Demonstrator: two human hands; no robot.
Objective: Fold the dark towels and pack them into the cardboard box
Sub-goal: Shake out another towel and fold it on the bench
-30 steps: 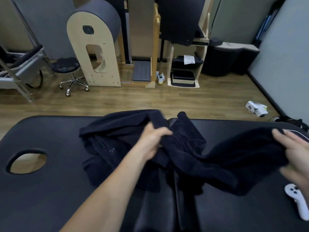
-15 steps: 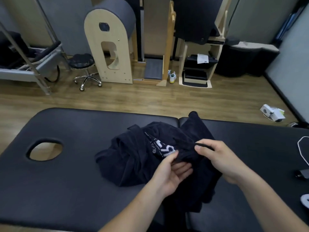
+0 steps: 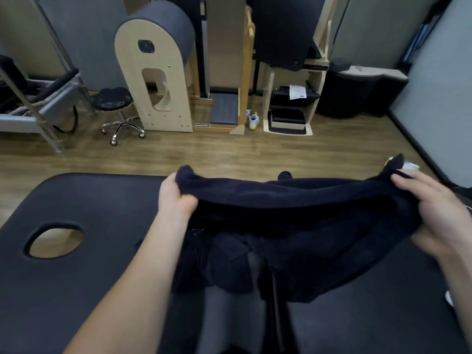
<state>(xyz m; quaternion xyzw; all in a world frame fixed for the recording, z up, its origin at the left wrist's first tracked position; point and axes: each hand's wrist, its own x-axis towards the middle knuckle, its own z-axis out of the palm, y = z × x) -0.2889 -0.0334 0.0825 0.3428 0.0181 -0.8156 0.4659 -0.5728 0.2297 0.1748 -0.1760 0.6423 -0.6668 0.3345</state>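
Left hand point(image 3: 176, 198) is clamping one top corner of the towel point(image 3: 306, 213), fingers curled round it. Right hand point(image 3: 434, 215), blurred, is pinching the other. Towel is hanging spread above the table point(image 3: 89, 200). Advised: keep the edge taut and the corners level before folding.

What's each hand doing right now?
Left hand: gripping one end of the towel.
Right hand: gripping its other end.

The worktop point(image 3: 89, 200), a black padded massage table, has an oval face hole point(image 3: 55, 240) at its left and a seam point(image 3: 274, 315) down the middle. A crumpled heap of dark towels point(image 3: 224, 261) lies across that seam.
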